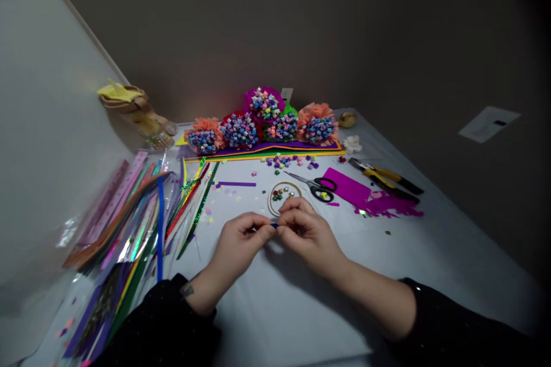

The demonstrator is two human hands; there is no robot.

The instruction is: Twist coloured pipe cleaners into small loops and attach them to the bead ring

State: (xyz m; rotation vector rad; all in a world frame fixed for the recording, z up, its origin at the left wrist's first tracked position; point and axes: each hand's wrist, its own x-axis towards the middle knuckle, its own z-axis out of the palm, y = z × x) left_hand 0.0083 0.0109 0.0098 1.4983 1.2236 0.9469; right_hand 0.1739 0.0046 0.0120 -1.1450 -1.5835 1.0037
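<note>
My left hand (241, 243) and my right hand (306, 233) meet over the white table (387, 275), fingertips pinched together on a tiny blue piece of paper (274, 226) that is mostly hidden by the fingers. Just beyond the fingers lies a gold ring (284, 195) with small folded paper stars inside it. Black-handled scissors (316, 186) lie to the right of the ring.
Several paper-star bouquets (264, 123) stand on stacked coloured sheets at the back. A fan of coloured paper strips (142, 218) in clear sleeves covers the left. Purple paper with scraps (365, 195) and yellow-handled pliers (385, 178) lie at right. Loose stars (284, 160) are scattered mid-table.
</note>
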